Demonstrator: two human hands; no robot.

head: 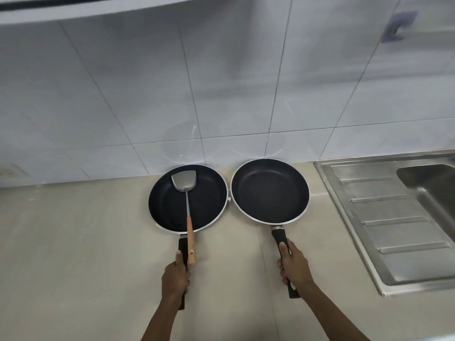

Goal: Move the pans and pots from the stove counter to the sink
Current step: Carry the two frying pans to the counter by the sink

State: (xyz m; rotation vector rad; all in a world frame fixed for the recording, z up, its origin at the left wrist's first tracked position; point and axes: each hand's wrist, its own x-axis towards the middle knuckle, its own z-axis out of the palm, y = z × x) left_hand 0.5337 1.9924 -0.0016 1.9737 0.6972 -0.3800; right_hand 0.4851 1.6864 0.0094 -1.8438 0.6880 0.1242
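My left hand (175,279) has its fingers wrapped around the black handle of the left black non-stick frying pan (167,207); my right hand (294,265) is gripping the handle of the right black non-stick frying pan (269,190). Pan rims nearly touch, both near the back edge of the beige surface (73,242) by the tiled wall (123,94). A steel spatula with wooden handle (188,212) lies in the left pan. The stainless steel sink (384,217) sits at the right edge; bare surface between it and the right pan.
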